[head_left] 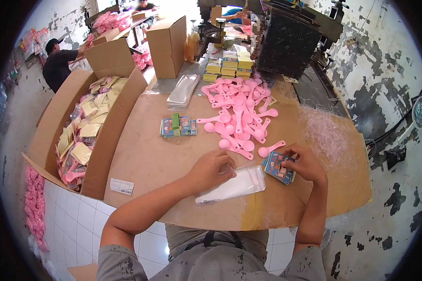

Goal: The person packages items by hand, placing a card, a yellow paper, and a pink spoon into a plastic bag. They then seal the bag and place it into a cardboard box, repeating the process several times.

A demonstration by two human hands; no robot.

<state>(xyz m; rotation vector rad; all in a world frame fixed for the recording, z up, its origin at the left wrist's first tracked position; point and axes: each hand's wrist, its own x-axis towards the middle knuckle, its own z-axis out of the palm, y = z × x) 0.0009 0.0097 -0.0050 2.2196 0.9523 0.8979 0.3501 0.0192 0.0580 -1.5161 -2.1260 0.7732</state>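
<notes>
A stack of clear plastic bags (239, 186) lies near the table's front edge. My left hand (212, 172) is over its upper left side, fingers curled and closed at the edge of a bag. To the right, my right hand (305, 163) grips a small pile of blue printed cards (277, 169), thumb on top and fingers at the far edge. Just beyond the cards lies a pink scoop (271, 149), beside a big heap of pink measuring scoops (239, 112). Banded cards (178, 127) rest left of the heap.
An open carton (112, 136) of packed pouches stands at the left. More clear bags (183, 91) and stacked yellow cards (229, 63) lie farther back. A dark machine (288, 44) rises behind. Shredded plastic (328, 136) covers the right side. A person (58, 65) works at far left.
</notes>
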